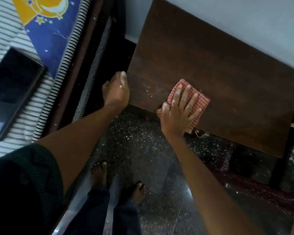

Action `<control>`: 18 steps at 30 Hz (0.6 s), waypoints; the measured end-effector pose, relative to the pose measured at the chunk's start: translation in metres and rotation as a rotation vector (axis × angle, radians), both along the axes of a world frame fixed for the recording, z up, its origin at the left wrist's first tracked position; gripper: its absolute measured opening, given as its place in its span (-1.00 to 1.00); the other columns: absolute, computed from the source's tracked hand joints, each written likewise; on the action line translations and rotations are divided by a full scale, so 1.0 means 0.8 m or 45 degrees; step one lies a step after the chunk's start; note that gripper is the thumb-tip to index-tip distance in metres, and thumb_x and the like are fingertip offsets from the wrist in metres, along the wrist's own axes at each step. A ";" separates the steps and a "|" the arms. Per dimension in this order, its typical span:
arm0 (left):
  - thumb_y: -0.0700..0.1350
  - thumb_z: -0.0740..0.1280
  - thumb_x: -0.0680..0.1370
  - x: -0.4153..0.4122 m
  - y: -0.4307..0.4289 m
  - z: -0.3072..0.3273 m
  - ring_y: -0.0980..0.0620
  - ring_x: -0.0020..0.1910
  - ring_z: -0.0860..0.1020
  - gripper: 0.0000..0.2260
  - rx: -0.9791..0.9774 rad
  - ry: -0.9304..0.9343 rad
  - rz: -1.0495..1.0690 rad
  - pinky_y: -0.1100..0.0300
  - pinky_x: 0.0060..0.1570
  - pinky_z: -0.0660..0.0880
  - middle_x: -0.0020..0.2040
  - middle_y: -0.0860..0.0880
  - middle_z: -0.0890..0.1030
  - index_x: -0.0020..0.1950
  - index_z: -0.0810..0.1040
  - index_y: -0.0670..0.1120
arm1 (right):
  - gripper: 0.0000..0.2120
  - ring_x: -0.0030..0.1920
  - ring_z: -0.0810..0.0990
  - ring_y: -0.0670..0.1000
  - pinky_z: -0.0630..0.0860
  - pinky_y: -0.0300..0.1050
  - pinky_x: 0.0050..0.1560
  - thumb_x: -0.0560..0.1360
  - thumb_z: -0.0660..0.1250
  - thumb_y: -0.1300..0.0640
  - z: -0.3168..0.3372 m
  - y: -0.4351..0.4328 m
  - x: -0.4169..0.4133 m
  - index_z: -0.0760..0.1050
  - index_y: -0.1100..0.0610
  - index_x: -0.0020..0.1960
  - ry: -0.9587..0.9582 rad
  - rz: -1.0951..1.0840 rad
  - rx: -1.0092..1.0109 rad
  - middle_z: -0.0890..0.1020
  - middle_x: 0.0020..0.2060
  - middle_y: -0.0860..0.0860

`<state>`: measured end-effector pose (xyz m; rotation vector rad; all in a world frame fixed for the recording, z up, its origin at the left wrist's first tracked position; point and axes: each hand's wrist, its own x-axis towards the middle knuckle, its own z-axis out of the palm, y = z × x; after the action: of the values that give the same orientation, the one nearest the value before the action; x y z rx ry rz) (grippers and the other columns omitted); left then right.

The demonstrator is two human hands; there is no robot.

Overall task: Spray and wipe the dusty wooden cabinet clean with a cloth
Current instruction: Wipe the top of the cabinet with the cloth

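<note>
Wiping step, looks like. The cloth (pixel 201 100) is pressed flat on the cabinet (pixel 210 65) top, near the front edge, by the right hand (pixel 178 114), fingers spread. The left corner is gripped by the left hand (pixel 115 90). The dust specks left of the cloth probably need sweeping next.

cabinet (pixel 210 68): dark brown wood, matt top, filmed with pale dust and white specks near the front edge
cloth (pixel 200 100): woven fabric in a red and white check, soft and matt
right hand (pixel 178 114): fingers smeared with white powder
floor (pixel 143 141): dark speckled stone, polished and glossy
mattress (pixel 5 22): striped cloth cover
sheet (pixel 54 31): printed blue and yellow fabric
phone (pixel 14 85): glossy black face
sleeve (pixel 32 167): dark ribbed knit
wall (pixel 244 17): pale, matt
</note>
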<state>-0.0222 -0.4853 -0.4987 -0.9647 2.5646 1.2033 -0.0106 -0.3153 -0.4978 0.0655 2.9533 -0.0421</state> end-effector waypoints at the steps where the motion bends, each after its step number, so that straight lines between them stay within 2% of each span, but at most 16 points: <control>1: 0.04 -0.03 0.65 0.002 -0.004 0.000 -0.18 0.24 0.45 -0.60 0.170 -0.038 0.073 -0.06 0.32 0.31 0.25 -0.17 0.52 0.30 0.42 -0.16 | -0.33 0.52 -0.11 0.19 -0.15 0.35 0.40 0.45 -0.08 -0.12 0.002 -0.004 0.000 -0.07 0.03 0.53 -0.003 0.002 0.013 -0.03 0.53 0.04; 4: 0.13 0.02 0.62 0.014 -0.016 0.007 -0.09 0.24 0.48 -0.56 0.759 -0.010 0.372 -0.05 0.30 0.39 0.24 -0.10 0.53 0.31 0.46 -0.10 | -0.35 0.52 -0.14 0.18 -0.14 0.37 0.41 0.51 0.00 -0.10 0.003 -0.015 0.001 -0.12 0.03 0.53 -0.031 0.056 0.027 -0.07 0.53 0.04; 6: 0.08 0.01 0.65 0.025 -0.019 0.012 -0.05 0.26 0.48 -0.57 0.920 0.049 0.490 0.00 0.30 0.40 0.27 -0.10 0.52 0.32 0.46 -0.13 | -0.33 0.51 -0.19 0.18 -0.17 0.36 0.41 0.53 0.07 -0.08 0.006 -0.029 -0.001 -0.17 0.02 0.53 -0.059 0.099 -0.020 -0.12 0.53 0.04; 8: 0.08 -0.02 0.66 0.036 -0.019 0.013 0.03 0.25 0.44 -0.58 0.952 0.083 0.563 0.10 0.27 0.36 0.30 -0.07 0.50 0.31 0.46 -0.10 | -0.33 0.51 -0.23 0.17 -0.21 0.35 0.42 0.54 0.07 -0.07 0.008 -0.047 -0.002 -0.20 0.02 0.52 -0.069 0.143 -0.056 -0.16 0.53 0.03; 10: 0.07 -0.05 0.66 0.046 -0.021 0.010 0.07 0.22 0.42 -0.58 0.955 0.070 0.618 0.22 0.15 0.29 0.32 -0.07 0.49 0.33 0.44 -0.10 | -0.34 0.51 -0.25 0.17 -0.22 0.34 0.42 0.55 0.05 -0.07 0.010 -0.066 -0.002 -0.21 0.02 0.52 -0.071 0.193 -0.073 -0.18 0.53 0.02; 14: 0.09 -0.07 0.66 0.064 -0.027 0.003 -0.04 0.32 0.42 -0.54 0.980 0.031 0.669 0.17 0.23 0.25 0.31 -0.13 0.51 0.36 0.43 -0.12 | -0.36 0.50 -0.27 0.16 -0.23 0.34 0.42 0.57 0.01 -0.10 0.012 -0.100 -0.003 -0.22 0.02 0.52 -0.090 0.354 -0.087 -0.20 0.53 0.03; 18: 0.10 -0.07 0.66 0.078 -0.027 -0.003 0.01 0.23 0.45 -0.54 0.968 0.032 0.733 0.18 0.17 0.22 0.27 -0.10 0.53 0.33 0.45 -0.11 | -0.30 0.50 -0.29 0.14 -0.26 0.33 0.42 0.53 -0.01 -0.24 0.013 -0.121 -0.005 -0.23 0.01 0.52 -0.125 0.504 -0.121 -0.21 0.52 0.01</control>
<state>0.0406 -0.5066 -0.5007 -1.4816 1.5846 2.0959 -0.0148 -0.4123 -0.4874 -0.5123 2.8043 -0.1193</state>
